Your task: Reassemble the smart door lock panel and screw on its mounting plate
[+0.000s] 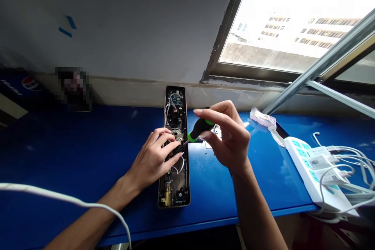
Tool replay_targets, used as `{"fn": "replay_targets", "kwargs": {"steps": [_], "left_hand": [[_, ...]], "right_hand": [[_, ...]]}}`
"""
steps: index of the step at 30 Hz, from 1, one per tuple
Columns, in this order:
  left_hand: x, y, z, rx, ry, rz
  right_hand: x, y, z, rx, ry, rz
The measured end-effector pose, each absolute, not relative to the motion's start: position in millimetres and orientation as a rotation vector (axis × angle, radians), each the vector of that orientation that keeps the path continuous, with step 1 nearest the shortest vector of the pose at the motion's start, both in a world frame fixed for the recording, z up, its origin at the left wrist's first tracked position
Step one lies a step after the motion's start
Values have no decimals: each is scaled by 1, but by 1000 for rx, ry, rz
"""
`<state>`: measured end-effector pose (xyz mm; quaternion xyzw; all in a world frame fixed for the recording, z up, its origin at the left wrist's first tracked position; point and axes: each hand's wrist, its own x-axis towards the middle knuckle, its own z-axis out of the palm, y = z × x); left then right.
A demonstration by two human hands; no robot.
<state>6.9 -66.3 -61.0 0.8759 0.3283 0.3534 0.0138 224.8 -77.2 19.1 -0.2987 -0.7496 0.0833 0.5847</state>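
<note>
A long, narrow black device housing (pixel 183 179) lies open on the blue table, its inside facing up. It contains a circuit board (pixel 175 99), white wires and a brass cylinder (pixel 168 196). My left hand (pixel 156 150) rests across its middle with fingers spread, fingertips touching the parts inside. A screwdriver (pixel 202 129) with a black and green handle is gripped in my right hand (pixel 231 136). It slants down to the left, its tip inside the housing close to my left fingertips. Whatever the tip touches is too small to make out.
A white power strip (pixel 304 175) with chargers and cables stands at the right of the blue table (pixel 131 211). Small parts lie behind my right hand. A plastic packet (pixel 263 119) is near the wall. A white cable (pixel 84 204) crosses above my left forearm.
</note>
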Motion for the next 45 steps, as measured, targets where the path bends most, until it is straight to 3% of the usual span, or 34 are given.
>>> {"fn": "replay_targets", "kwargs": {"steps": [4, 10, 16, 21, 27, 30, 37, 45], "left_hand": [[7, -67, -61, 2710, 1024, 1110], [7, -68, -59, 2717, 1028, 1133], [7, -68, -61, 2714, 1019, 1122], [9, -68, -60, 2727, 1019, 1140], [11, -72, -58, 2693, 1035, 1178], [14, -75, -56, 2710, 1013, 1138], [22, -80, -59, 2829, 890, 885], [25, -82, -60, 2831, 890, 886]], "right_hand": [[222, -80, 23, -652, -1817, 402], [218, -76, 23, -676, -1745, 169], [217, -78, 24, -565, -1905, 400], [214, -80, 26, -548, -1958, 268], [223, -71, 11, -638, -1806, 333], [240, -68, 8, -645, -1667, 196], [274, -64, -1, -1011, -1962, 216], [271, -60, -12, -1087, -2010, 196]]}}
